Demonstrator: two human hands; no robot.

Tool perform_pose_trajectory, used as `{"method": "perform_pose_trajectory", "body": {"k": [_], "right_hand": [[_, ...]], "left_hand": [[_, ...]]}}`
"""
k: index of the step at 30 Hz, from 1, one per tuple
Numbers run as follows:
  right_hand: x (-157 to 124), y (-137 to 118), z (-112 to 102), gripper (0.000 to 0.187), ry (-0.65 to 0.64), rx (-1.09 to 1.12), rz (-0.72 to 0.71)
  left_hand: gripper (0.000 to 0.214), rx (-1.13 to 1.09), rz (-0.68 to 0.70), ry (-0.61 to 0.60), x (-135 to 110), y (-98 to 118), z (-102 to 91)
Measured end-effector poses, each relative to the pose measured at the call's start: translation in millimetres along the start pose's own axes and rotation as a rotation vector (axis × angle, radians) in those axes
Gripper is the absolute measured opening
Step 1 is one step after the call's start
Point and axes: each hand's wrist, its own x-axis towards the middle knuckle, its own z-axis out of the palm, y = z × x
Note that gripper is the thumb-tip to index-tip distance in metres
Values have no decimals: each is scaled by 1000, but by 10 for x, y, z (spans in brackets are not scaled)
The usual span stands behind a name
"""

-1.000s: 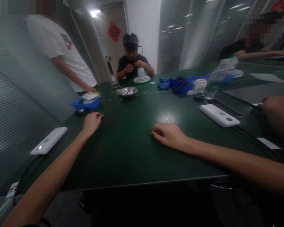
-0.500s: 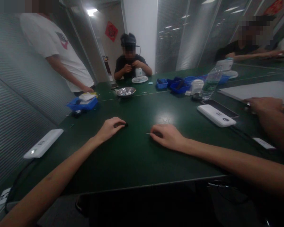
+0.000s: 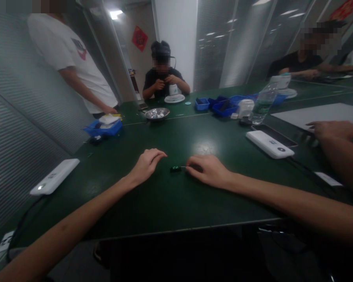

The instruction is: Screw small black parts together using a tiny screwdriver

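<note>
A small dark part (image 3: 175,169) lies on the green table (image 3: 170,203) between my hands. My left hand (image 3: 147,164) hovers just left of it, fingers curled with thumb and forefinger tips together, and nothing shows in them. My right hand (image 3: 208,170) rests on the table to the right of the part. It is closed on a thin metal pin (image 3: 183,167) whose tip reaches the part.
White power banks lie at the left (image 3: 54,176) and right (image 3: 269,144), the right one beside a phone. A co-worker's hand (image 3: 332,129) rests on a white sheet at the right. Farther back stand a water bottle (image 3: 263,102), blue trays (image 3: 225,106), a metal bowl (image 3: 157,113) and another blue tray (image 3: 102,128). People sit and stand around the table.
My left hand came in from the far left towards the middle, bringing the small dark part, and has let it go beside the pin tip. My right hand stayed put.
</note>
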Motion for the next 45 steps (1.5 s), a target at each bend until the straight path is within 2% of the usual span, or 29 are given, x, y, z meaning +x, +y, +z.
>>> {"method": "perform_pose_trajectory", "body": {"k": [3,8,11,17,22,32,42,45], "right_hand": [[1,1,8,22,-2,-9,-23],[-4,6,16,20,5,-15,-51],[-4,12,27,19,5,-20,-60],[2,66,85,22,30,-49,-126],[-5,84,104,25,15,-59,-190],[61,-17,151,24,-51,56,-234],[17,3,129,19,39,-13,-126],[5,16,130,16,59,-6,-116]], "left_hand": [[32,-10,-39,-104,-34,-2,48],[39,-77,144,-142,-48,136,72],[41,-84,169,-183,-39,194,75],[19,-61,163,-236,-19,197,116],[18,-83,208,-273,-9,208,106],[15,-102,205,-257,4,266,121],[18,-77,143,-225,-4,230,123],[28,-54,131,-186,-22,228,107]]}}
